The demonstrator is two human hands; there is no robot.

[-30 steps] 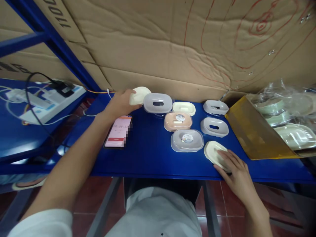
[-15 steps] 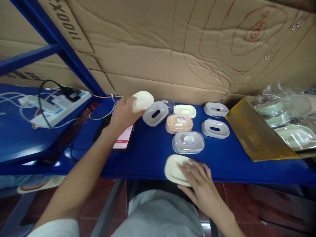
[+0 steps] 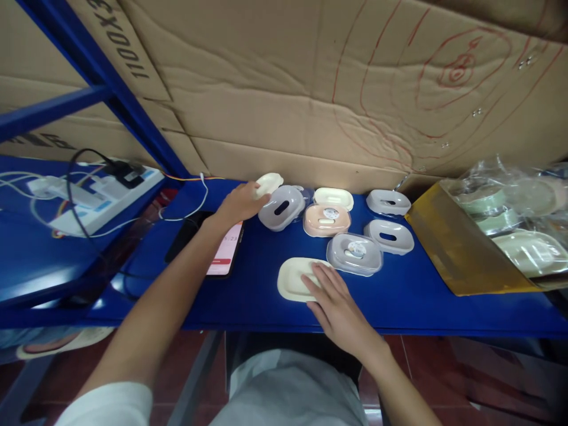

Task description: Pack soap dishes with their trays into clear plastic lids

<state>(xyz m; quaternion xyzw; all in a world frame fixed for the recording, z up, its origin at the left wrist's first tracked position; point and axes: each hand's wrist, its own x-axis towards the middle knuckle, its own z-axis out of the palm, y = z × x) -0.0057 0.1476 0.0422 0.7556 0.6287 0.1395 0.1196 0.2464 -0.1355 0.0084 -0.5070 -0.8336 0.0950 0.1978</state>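
My left hand (image 3: pixel 245 203) is closed on a small cream oval soap tray (image 3: pixel 268 182) at the back of the blue table. Right beside that tray is a grey soap dish (image 3: pixel 281 208) with a slot in its bottom. Near the front, my right hand (image 3: pixel 332 296) grips the right side of a larger cream oval tray (image 3: pixel 290 279), fingers over its inside and thumb at the near rim. Just behind that hand sits a grey soap box (image 3: pixel 355 254) with a clear labelled lid. A peach soap box (image 3: pixel 327 220), also lidded and labelled, stands farther back.
Two more grey slotted dishes (image 3: pixel 389 236) and a cream dish (image 3: pixel 333 198) stand behind. At right, a cardboard box (image 3: pixel 437 245) holds plastic-wrapped dishes. A phone (image 3: pixel 224 254) lies under my left forearm, near a power strip (image 3: pixel 106 201) with cables. Cardboard (image 3: pixel 248 118) walls the back.
My right hand has brought the larger cream tray from the front edge back and left onto the table. The lidded grey box has shifted right. My left hand's tray sits slightly farther right.
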